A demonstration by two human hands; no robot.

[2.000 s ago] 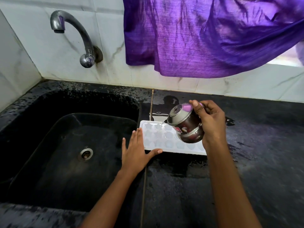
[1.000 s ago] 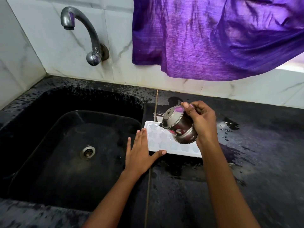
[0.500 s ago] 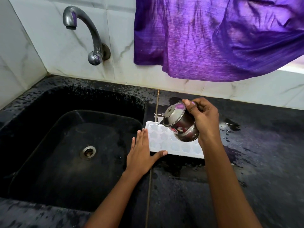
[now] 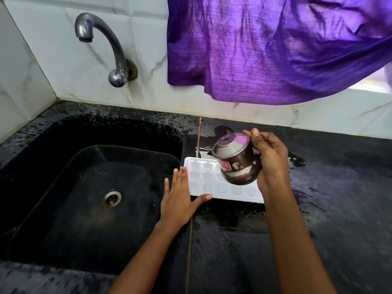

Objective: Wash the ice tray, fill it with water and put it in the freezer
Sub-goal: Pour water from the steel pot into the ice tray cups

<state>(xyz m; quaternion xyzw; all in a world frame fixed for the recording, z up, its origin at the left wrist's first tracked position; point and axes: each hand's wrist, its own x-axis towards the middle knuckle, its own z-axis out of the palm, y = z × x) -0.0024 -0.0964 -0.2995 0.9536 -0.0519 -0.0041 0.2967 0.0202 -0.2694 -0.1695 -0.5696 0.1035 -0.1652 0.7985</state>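
A white ice tray (image 4: 203, 181) lies flat on the wet black counter, just right of the sink. My left hand (image 4: 180, 200) rests flat against its left end, fingers spread, thumb along the tray's near edge. My right hand (image 4: 269, 160) grips a small lidded steel pot (image 4: 235, 164), tilted to the left above the tray's middle. The pot hides part of the tray's right half. I cannot make out a stream of water.
A black sink (image 4: 70, 187) with a drain (image 4: 111, 199) fills the left. A curved steel tap (image 4: 104, 45) juts from the white tiled wall above it. A purple cloth (image 4: 265, 47) hangs over the counter (image 4: 318, 230) behind the tray.
The pot has shifted slightly over the tray while staying tilted in my right hand. My left hand has stayed at the tray's left end.
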